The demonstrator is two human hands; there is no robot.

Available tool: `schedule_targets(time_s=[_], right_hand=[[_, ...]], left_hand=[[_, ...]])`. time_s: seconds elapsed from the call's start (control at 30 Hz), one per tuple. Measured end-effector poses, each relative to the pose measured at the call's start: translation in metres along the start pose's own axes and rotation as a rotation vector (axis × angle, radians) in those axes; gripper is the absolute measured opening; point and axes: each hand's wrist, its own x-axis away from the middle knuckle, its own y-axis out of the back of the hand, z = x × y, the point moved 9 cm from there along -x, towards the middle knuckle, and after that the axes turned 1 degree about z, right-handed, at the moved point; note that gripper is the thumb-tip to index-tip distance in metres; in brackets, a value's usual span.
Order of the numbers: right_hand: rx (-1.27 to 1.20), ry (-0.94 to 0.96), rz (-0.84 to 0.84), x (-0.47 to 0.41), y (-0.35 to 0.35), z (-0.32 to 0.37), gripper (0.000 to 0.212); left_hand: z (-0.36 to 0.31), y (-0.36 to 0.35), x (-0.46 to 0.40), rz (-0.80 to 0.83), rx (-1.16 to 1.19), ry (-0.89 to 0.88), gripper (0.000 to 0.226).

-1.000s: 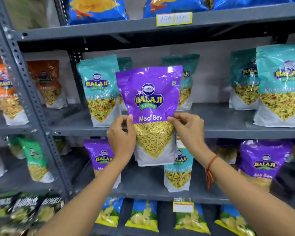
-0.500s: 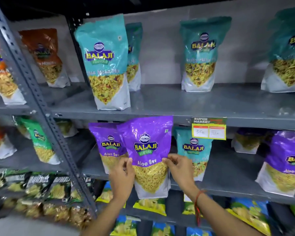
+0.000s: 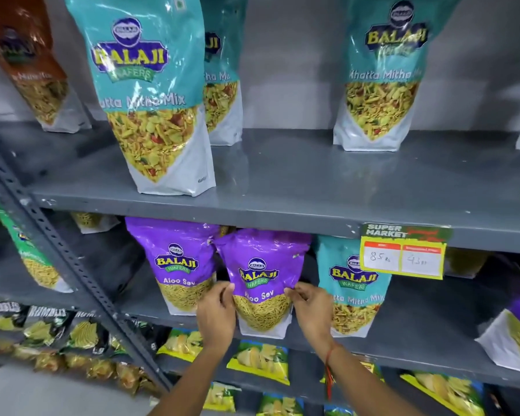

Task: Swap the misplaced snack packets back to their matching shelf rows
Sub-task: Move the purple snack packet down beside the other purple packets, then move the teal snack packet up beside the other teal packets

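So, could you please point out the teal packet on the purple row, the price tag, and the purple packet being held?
Teal packet (image 3: 353,277): head view, logo.
Price tag (image 3: 403,259): head view, white panel.
Held purple packet (image 3: 260,274): head view, logo.

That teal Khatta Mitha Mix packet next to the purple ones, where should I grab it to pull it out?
Take the teal Khatta Mitha Mix packet by its flat top edge, coming from the front. It stands upright; its top is free, but the right hand and the purple Aloo Sev packet crowd its left side.
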Motion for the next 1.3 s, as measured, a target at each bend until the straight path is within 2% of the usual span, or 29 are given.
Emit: schedule_targets(time_s=[0.2,0.3,0.33,0.4,0.47,0.6,0.73,0.8,0.87,0.93,0.97,1.0,1.07,1.2,1.3], right_hand=[[-0.034,-0.002,0.006,0.008,-0.001,-0.003,0.018],[-0.096,-0.004,0.042,0.022,0.002,-0.002,0.008],[-0.126,-0.014,0.046,0.028,0.006,-0.001,0.010],[-0.151,-0.039,0.037,0.042,0.017,-0.003,0.032],[-0.154,-0.041,0.018,0.058,0.032,-0.002,0.038],[-0.230,-0.072,-0.062,0.087,0.070,-0.011,0.027],[-0.255,-0.113,-0.182,0.091,0.117,-0.029,0.021],[-0.266,-0.131,-0.222,0.083,0.138,-0.038,0.015],[-0.287,-0.156,-0.264,0.070,0.154,-0.050,0.011],[-0.264,-0.156,-0.271,0.052,0.162,-0.059,0.016],[-0.251,-0.157,-0.261,0.042,0.163,-0.064,0.019],[-0.244,-0.160,-0.249,0.031,0.163,-0.068,0.022],[-0.225,-0.168,-0.218,0.012,0.161,-0.073,0.024],[-0.174,-0.144,-0.150,-0.013,0.158,-0.079,0.014],[-0.123,-0.083,-0.165,-0.018,0.162,-0.078,0.018]], left_hand=[[0.007,0.003,0.008,0.035,0.075,0.039,0.033],[0.006,0.011,0.021,0.051,0.129,0.091,0.027],[0.004,0.015,0.025,0.042,0.136,0.101,0.026],[-0.005,0.021,0.034,0.044,0.159,0.092,0.028],[-0.019,0.020,0.044,0.087,0.198,0.061,0.026],[-0.046,0.002,0.067,0.167,0.249,0.041,0.016],[-0.079,-0.025,0.088,0.242,0.229,0.006,0.019],[-0.088,-0.049,0.095,0.334,0.234,0.029,0.029],[-0.088,-0.081,0.100,0.478,0.254,0.106,0.053],[-0.080,-0.111,0.101,0.564,0.302,0.187,0.079],[-0.078,-0.123,0.099,0.580,0.318,0.216,0.084],[-0.078,-0.135,0.098,0.591,0.345,0.238,0.079],[-0.086,-0.145,0.095,0.542,0.426,0.274,0.053],[-0.097,-0.146,0.085,0.372,0.458,0.203,0.010],[-0.096,-0.143,0.084,0.308,0.423,0.174,0.011]])
